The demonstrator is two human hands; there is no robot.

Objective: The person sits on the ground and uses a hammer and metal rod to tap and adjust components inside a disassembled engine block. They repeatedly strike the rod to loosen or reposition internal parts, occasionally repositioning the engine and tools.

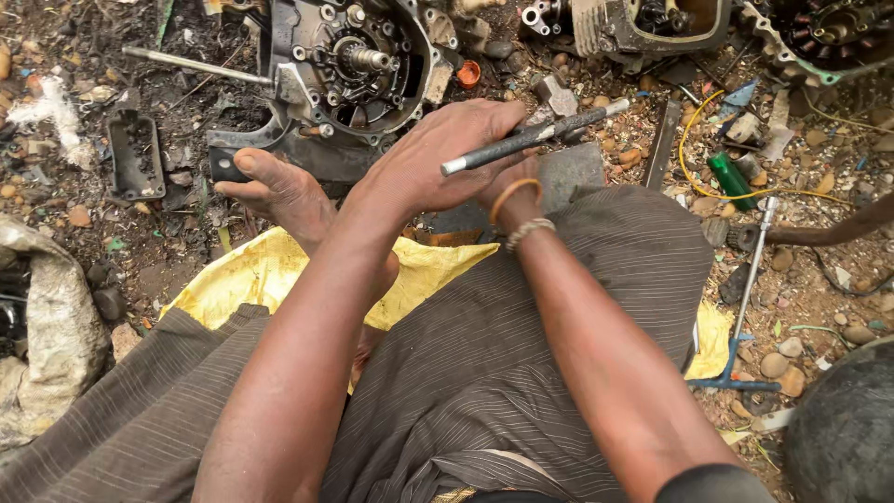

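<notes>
Steel catches the light as a person seated on the littered ground holds a grey metal rod (535, 136) above the knees. The left hand (438, 154) curls over it, fingers closed around the shaft; the right hand (510, 191), mostly hidden behind it, cannot be read. An opened engine casing (358, 65) lies just beyond, a blue-handled T-wrench (745, 307) to the right.

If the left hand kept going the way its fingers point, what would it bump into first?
Probably the small metal block lying on the ground just beyond the left hand, past the rod it holds; depth is hard to judge.
</notes>
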